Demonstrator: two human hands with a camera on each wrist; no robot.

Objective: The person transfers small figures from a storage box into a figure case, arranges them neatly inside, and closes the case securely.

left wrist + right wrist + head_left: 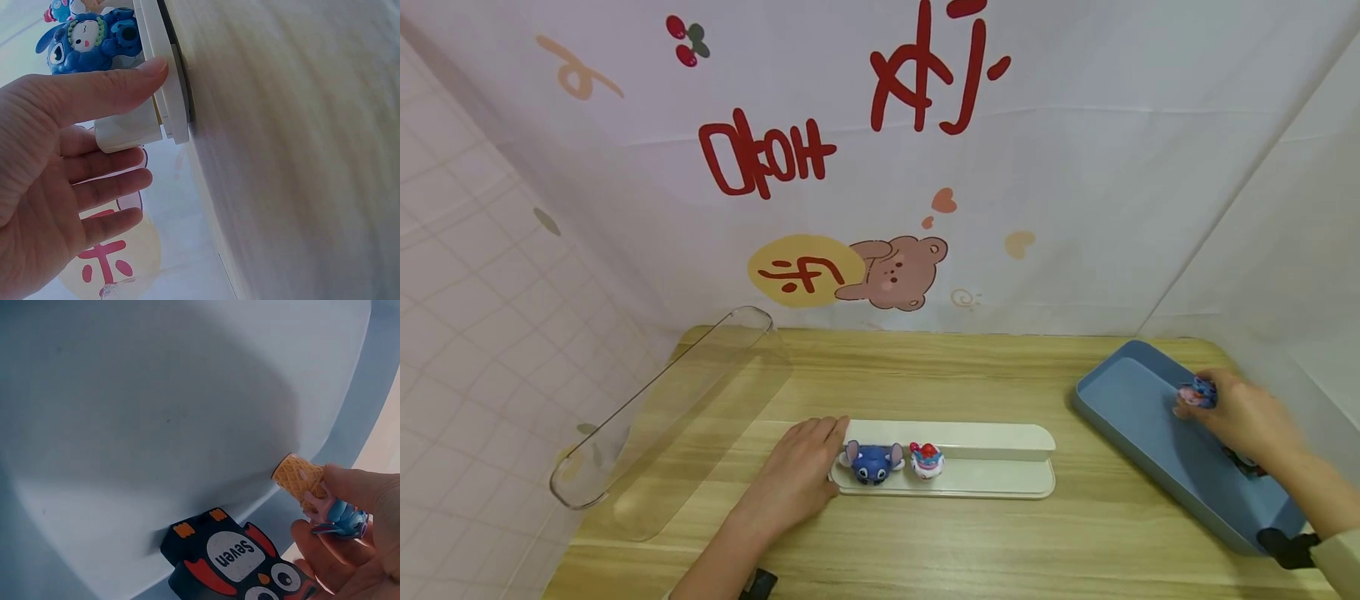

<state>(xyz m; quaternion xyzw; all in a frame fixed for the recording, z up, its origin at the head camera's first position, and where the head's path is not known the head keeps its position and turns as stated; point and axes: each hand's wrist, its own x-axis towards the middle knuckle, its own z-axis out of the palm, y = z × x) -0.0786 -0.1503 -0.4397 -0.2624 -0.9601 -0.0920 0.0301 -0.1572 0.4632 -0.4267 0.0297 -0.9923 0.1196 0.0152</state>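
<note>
My left hand point(801, 467) grips the left end of a long white two-step display stand point(1000, 477), thumb on the front edge and fingers behind. On the stand's lower step sit a big-eared blue figurine point(872, 463) and, to its right, a small white-and-blue figurine with red on top point(927, 462). At the right, my right hand point(1251, 417) pinches a small blue figurine on a waffle cone point(300, 478) between thumb and fingers, above the blue tray point(1138, 417). Below that hand in the tray lies a dark owl figurine point(231, 559) marked "Seven".
A clear plastic cover point(662, 417) lies open side up at the left of the wooden table point(925, 550). White printed cloth point(1075, 167) hangs behind the table and along both sides. The tray stands slantwise near the table's right edge.
</note>
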